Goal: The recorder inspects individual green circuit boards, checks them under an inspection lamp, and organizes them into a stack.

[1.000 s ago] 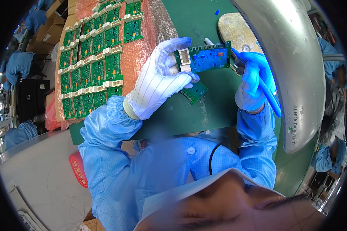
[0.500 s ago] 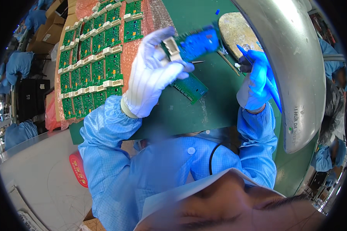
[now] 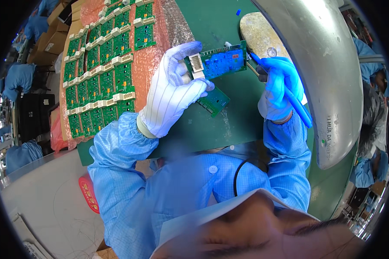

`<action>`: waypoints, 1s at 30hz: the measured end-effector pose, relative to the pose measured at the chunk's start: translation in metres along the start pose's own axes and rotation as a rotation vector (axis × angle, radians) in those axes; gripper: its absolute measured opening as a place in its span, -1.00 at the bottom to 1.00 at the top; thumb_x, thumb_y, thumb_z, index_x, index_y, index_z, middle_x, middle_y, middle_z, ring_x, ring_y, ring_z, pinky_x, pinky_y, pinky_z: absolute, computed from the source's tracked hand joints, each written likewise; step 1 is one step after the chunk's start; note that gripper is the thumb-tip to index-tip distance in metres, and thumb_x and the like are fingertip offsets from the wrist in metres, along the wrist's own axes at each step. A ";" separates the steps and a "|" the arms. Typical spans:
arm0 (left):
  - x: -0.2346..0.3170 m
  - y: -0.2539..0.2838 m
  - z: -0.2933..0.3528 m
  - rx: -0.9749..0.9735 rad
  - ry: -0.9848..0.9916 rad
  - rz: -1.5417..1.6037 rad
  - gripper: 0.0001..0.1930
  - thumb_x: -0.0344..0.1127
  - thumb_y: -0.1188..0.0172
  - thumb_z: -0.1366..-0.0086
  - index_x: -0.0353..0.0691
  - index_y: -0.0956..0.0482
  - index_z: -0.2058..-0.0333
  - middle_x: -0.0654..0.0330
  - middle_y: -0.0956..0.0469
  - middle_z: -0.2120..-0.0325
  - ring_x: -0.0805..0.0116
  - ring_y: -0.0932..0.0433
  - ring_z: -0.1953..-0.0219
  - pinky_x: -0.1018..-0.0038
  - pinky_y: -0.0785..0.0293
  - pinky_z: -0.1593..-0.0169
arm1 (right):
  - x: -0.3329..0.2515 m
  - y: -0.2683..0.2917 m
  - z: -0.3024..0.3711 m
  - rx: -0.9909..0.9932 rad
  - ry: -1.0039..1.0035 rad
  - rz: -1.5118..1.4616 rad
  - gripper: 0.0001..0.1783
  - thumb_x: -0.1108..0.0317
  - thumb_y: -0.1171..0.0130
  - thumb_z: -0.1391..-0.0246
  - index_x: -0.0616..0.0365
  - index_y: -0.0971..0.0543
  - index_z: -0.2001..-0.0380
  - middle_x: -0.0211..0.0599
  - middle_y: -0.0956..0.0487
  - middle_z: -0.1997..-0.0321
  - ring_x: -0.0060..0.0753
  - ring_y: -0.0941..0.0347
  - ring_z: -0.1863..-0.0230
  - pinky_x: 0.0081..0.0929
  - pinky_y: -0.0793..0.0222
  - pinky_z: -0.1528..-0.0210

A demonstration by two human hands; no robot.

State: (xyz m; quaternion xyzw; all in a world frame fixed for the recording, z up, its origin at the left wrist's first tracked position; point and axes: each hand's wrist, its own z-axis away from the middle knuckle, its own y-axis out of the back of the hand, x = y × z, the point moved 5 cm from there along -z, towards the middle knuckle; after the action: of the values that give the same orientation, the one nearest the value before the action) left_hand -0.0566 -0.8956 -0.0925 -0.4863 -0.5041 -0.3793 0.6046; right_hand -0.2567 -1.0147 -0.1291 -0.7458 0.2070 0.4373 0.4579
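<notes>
My left hand [image 3: 170,88], in a white striped glove, pinches a green circuit board [image 3: 224,59] by its white connector end, with the thumb below and the fingers behind. Blue light falls on the board's face. My right hand [image 3: 278,82], also lit blue, closes round a slim blue pen-like tool [image 3: 299,108]. Its narrow tip points left, just beside the held board's right end; whether they touch, I cannot tell. Below the held board, a second green circuit board [image 3: 218,101] lies on the green mat, partly hidden by my left hand.
Rows of circuit boards with white connectors [image 3: 100,67] lie on pink bubble wrap [image 3: 145,69] at the left. A silvery lamp housing [image 3: 333,73] overhangs the right side. A worn, pale oval pad [image 3: 263,32] and a small blue cap [image 3: 238,12] lie behind the hands.
My left hand has lowered the board slightly and turned it more level; it is now sharp instead of blurred. My right hand has moved left, bringing the tool's tip closer to the board.
</notes>
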 end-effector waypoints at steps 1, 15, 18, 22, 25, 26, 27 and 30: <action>0.001 -0.001 0.001 -0.002 0.001 -0.001 -0.32 -0.56 -0.10 -0.22 -0.36 -0.08 -0.31 -0.06 -0.54 0.10 0.23 -0.68 0.18 0.46 -0.62 0.15 | 0.001 -0.001 0.000 0.002 0.001 -0.001 -0.68 0.26 -0.15 -0.25 0.34 -0.54 0.12 -0.13 -0.58 0.19 -0.34 -0.58 0.28 -0.55 -0.46 0.30; -0.002 -0.006 0.002 -0.009 0.023 0.075 -0.26 -0.60 -0.21 -0.13 -0.33 -0.13 -0.29 -0.05 -0.46 -0.03 0.28 -0.61 0.07 0.44 -0.58 0.07 | -0.007 -0.011 -0.010 0.006 0.209 0.220 -0.70 0.29 -0.08 -0.30 0.33 -0.54 0.08 -0.15 -0.58 0.18 -0.36 -0.57 0.28 -0.55 -0.46 0.24; -0.003 -0.006 0.003 -0.010 0.042 0.103 -0.25 -0.59 -0.26 -0.10 -0.32 -0.15 -0.28 -0.03 -0.43 -0.07 0.31 -0.59 0.03 0.44 -0.56 0.04 | -0.007 -0.011 -0.014 0.013 0.215 0.234 -0.69 0.28 -0.07 -0.31 0.32 -0.53 0.06 -0.15 -0.58 0.18 -0.36 -0.57 0.28 -0.54 -0.46 0.22; -0.003 -0.006 0.003 -0.010 0.035 0.101 -0.25 -0.59 -0.26 -0.11 -0.32 -0.15 -0.28 -0.03 -0.45 -0.04 0.31 -0.59 0.04 0.44 -0.56 0.04 | -0.007 -0.015 -0.018 0.026 0.225 0.255 -0.68 0.28 -0.05 -0.31 0.32 -0.53 0.05 -0.16 -0.59 0.18 -0.36 -0.57 0.27 -0.54 -0.46 0.20; -0.002 -0.007 0.003 -0.020 0.034 0.108 -0.25 -0.59 -0.25 -0.11 -0.32 -0.15 -0.28 -0.02 -0.47 -0.03 0.32 -0.59 0.06 0.45 -0.56 0.04 | -0.010 -0.014 -0.022 0.037 0.234 0.273 -0.67 0.27 -0.04 -0.32 0.32 -0.53 0.03 -0.16 -0.59 0.18 -0.36 -0.57 0.27 -0.53 -0.46 0.19; -0.002 -0.007 0.003 -0.014 0.027 0.099 -0.26 -0.58 -0.25 -0.11 -0.33 -0.15 -0.27 -0.02 -0.48 -0.01 0.33 -0.60 0.08 0.45 -0.56 0.07 | -0.007 -0.016 -0.025 0.039 0.237 0.277 -0.67 0.27 -0.04 -0.32 0.32 -0.53 0.03 -0.16 -0.59 0.18 -0.36 -0.57 0.27 -0.53 -0.46 0.19; -0.002 -0.007 0.003 -0.007 0.020 0.091 -0.26 -0.57 -0.24 -0.12 -0.33 -0.14 -0.27 -0.02 -0.48 0.02 0.34 -0.60 0.11 0.46 -0.57 0.10 | -0.008 -0.017 -0.022 0.041 0.239 0.281 -0.67 0.27 -0.04 -0.33 0.32 -0.53 0.02 -0.16 -0.59 0.18 -0.35 -0.58 0.27 -0.53 -0.46 0.18; 0.000 -0.007 0.006 -0.003 0.061 0.066 -0.28 -0.55 -0.24 -0.13 -0.34 -0.14 -0.26 -0.01 -0.51 0.08 0.37 -0.61 0.19 0.48 -0.58 0.17 | -0.015 -0.022 -0.002 0.046 0.242 0.293 -0.66 0.26 -0.02 -0.33 0.32 -0.53 0.01 -0.17 -0.59 0.18 -0.35 -0.58 0.26 -0.53 -0.46 0.17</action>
State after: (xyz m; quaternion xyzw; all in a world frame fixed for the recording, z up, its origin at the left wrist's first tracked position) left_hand -0.0644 -0.8909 -0.0906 -0.4918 -0.4688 -0.3746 0.6309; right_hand -0.2480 -1.0072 -0.1049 -0.7442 0.3771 0.4015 0.3779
